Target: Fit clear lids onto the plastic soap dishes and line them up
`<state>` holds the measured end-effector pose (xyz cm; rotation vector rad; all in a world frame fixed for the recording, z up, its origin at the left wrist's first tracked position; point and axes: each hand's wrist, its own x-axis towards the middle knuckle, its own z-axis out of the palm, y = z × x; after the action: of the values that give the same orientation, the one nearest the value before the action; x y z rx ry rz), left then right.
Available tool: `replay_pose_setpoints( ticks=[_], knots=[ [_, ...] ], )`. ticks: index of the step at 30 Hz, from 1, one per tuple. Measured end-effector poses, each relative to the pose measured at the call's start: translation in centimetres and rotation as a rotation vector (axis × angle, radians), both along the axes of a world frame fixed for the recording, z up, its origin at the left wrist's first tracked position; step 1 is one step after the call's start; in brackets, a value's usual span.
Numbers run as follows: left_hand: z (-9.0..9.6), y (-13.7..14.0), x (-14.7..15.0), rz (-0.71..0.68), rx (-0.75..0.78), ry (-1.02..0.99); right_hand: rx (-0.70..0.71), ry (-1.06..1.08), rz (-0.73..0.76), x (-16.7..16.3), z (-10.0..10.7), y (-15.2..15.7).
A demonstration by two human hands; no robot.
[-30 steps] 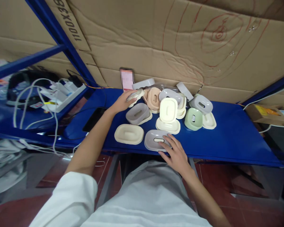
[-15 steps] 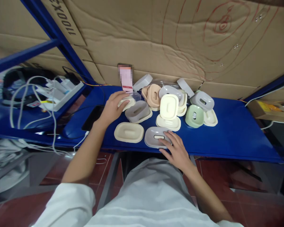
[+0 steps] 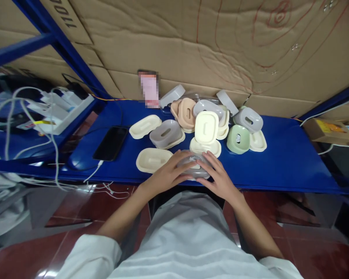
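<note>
Your left hand (image 3: 176, 168) and right hand (image 3: 216, 170) hold grey container (image 3: 195, 173) at near edge of desk (image 3: 291, 155); grip pinches it from both sides, probably for steadiness. Cream piece (image 3: 151, 159) lies beside left hand.

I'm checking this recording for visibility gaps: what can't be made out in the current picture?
All in the head view:
Grey container: its ends are largely hidden by the left hand and right hand.
Upright phone: its screen is pixelated, so unreadable.
Green container: the white patch inside is too small to read.
Cardboard: its black print is cut off by the top edge.
</note>
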<state>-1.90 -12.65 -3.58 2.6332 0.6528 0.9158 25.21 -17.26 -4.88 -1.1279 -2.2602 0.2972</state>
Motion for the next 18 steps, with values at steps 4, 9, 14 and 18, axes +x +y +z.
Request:
replay_pose_setpoints(
  ticks=[4,9,14,18],
  knots=[
    [-1.6,-0.1,-0.4,0.051,0.025,0.053,0.035,-0.052,0.006,0.2,-0.4,-0.2],
    [-2.3,-0.5,-1.2,0.138,0.113,0.127,0.068,-0.115,0.017,0.4,-0.6,-0.9],
    [-2.2,-0.1,-1.3,0.136,0.191,0.095,0.029,-0.113,0.01,0.5,-0.7,-0.7],
    [-2.3,0.0,-1.3,0.148,0.232,0.16,0.073,-0.087,0.0,0.3,0.1,-0.8]
  ],
)
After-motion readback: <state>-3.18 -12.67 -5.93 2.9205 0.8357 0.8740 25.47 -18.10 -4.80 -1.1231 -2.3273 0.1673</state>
